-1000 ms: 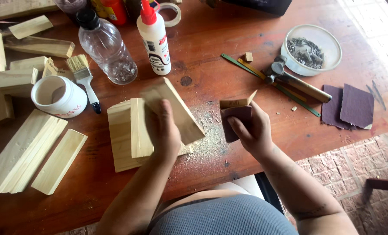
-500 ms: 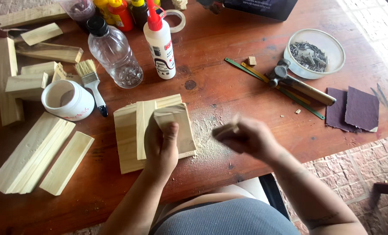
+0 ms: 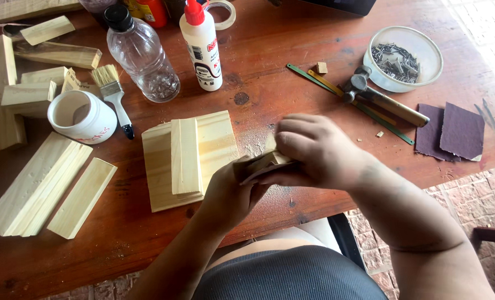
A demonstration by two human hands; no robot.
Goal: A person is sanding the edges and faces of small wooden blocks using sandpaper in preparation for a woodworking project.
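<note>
- Head view: left hand (image 3: 231,191) pinches a small pale wooden piece (image 3: 261,162) from below, fingers closed on it, held above the near edge of the reddish-brown wooden table (image 3: 292,66).
- Right hand (image 3: 314,150) covers the piece from above, fingers curled shut over it; cannot tell if sandpaper sits under the palm.
- Piece looks light, stiff, thin-edged; likely best gripped across its flat faces, away from the corners.
- Stacked pale wood boards (image 3: 189,155) lie just left of the hands.
- Purple sandpaper sheets (image 3: 450,130) lie far right.

Small pale wood piece (image 3: 261,164) wrapped in sandpaper, tilted above table edge.
</note>
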